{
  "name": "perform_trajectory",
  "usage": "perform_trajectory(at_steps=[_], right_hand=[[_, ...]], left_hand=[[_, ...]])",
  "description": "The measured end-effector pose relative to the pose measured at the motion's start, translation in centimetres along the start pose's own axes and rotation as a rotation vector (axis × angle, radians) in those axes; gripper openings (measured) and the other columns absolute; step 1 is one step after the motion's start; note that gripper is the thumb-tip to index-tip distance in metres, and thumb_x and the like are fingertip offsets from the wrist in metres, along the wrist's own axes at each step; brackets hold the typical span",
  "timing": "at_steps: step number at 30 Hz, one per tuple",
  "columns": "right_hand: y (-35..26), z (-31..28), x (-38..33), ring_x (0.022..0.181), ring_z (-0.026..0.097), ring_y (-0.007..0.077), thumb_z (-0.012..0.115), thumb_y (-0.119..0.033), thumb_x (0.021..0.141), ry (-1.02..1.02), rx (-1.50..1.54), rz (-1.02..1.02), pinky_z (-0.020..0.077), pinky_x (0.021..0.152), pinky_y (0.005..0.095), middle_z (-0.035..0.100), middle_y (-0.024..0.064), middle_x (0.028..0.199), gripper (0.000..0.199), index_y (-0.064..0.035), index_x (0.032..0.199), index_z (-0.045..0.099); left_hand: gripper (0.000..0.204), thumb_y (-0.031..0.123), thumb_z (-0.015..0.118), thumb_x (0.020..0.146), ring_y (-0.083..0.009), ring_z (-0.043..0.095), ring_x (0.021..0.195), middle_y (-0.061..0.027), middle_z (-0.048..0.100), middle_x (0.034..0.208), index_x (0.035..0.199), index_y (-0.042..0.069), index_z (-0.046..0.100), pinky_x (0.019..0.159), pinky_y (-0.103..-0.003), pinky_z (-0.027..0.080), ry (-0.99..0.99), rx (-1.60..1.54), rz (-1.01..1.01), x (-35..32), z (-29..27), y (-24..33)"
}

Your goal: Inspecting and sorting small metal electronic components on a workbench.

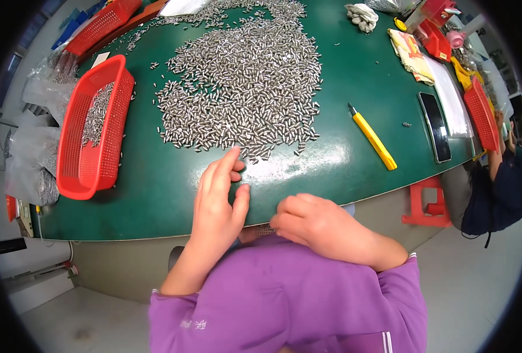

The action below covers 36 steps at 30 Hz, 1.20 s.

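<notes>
at a green table (343,76), the left hand (216,191), fingers loosely extended and grasping nothing visible, lies by the near edge of heaped small metal pieces (243,88); the right hand (314,220) curls beside the table's edge, contents impossible to tell.

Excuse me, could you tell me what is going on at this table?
A person in a purple top is at a green table covered with a wide pile of small metal pieces. The left hand, fingers extended, is at the pile's near edge. The right hand is curled by the table's edge; whether it holds anything is unclear. A red basket holds more pieces.
</notes>
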State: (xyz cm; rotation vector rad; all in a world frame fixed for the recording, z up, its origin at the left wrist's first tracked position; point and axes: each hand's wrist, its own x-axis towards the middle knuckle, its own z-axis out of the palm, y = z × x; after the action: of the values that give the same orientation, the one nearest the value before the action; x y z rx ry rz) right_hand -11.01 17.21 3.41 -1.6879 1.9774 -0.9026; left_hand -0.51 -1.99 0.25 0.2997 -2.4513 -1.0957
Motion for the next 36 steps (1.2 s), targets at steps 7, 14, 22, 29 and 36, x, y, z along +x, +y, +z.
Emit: perform_trajectory(at_steps=[7,14,22,29,36], right_hand=[[1.3,-0.7,1.9,0.091,0.063,0.0324,0.074,-0.006,0.081,0.350,-0.065,0.075,0.0525,0.078,0.0424,0.064,0.0101,0.095,0.022,-0.0064,0.101,0.066],[3.5,0.4,5.1,0.088,0.062,0.0322,0.072,-0.006,0.081,0.383,-0.195,0.110,0.0517,0.076,0.0427,0.063,0.0099,0.094,0.016,-0.0055,0.096,0.066],[2.9,0.0,4.3,0.088,0.063,0.0313,0.072,-0.004,0.080,0.340,-0.122,0.088,0.0521,0.078,0.0421,0.063,0.0095,0.091,0.016,-0.0062,0.094,0.067],[2.8,0.2,4.4,0.088,0.063,0.0310,0.072,-0.002,0.080,0.369,-0.126,0.068,0.0528,0.078,0.0421,0.064,0.0093,0.091,0.017,-0.0065,0.096,0.069],[2.8,0.1,3.9,0.087,0.058,0.0330,0.066,-0.001,0.081,0.385,-0.113,0.012,0.0493,0.075,0.0432,0.058,0.0125,0.090,0.013,-0.0033,0.094,0.064]], left_hand=[[0.066,-0.004,0.066,0.082,-0.0329,0.057,0.106,-0.0146,0.060,0.113,0.144,0.001,0.044,0.096,-0.043,0.045,-0.037,0.100,0.032,1.9,1.5,0.3],[0.064,-0.009,0.064,0.080,-0.0305,0.060,0.098,-0.0122,0.061,0.101,0.142,0.001,0.047,0.091,-0.043,0.048,-0.030,0.003,0.039,2.0,1.7,0.0],[0.074,-0.013,0.062,0.079,-0.0280,0.062,0.093,-0.0103,0.062,0.099,0.149,0.002,0.040,0.089,-0.041,0.049,-0.026,-0.091,0.006,0.8,1.4,0.1],[0.076,-0.012,0.062,0.080,-0.0263,0.060,0.092,-0.0097,0.062,0.100,0.151,0.002,0.038,0.087,-0.040,0.049,0.006,-0.002,0.016,0.7,1.5,0.4],[0.074,-0.008,0.065,0.080,-0.0270,0.060,0.093,-0.0094,0.062,0.100,0.149,0.002,0.040,0.088,-0.041,0.048,-0.040,0.019,0.027,0.3,1.2,0.5]])
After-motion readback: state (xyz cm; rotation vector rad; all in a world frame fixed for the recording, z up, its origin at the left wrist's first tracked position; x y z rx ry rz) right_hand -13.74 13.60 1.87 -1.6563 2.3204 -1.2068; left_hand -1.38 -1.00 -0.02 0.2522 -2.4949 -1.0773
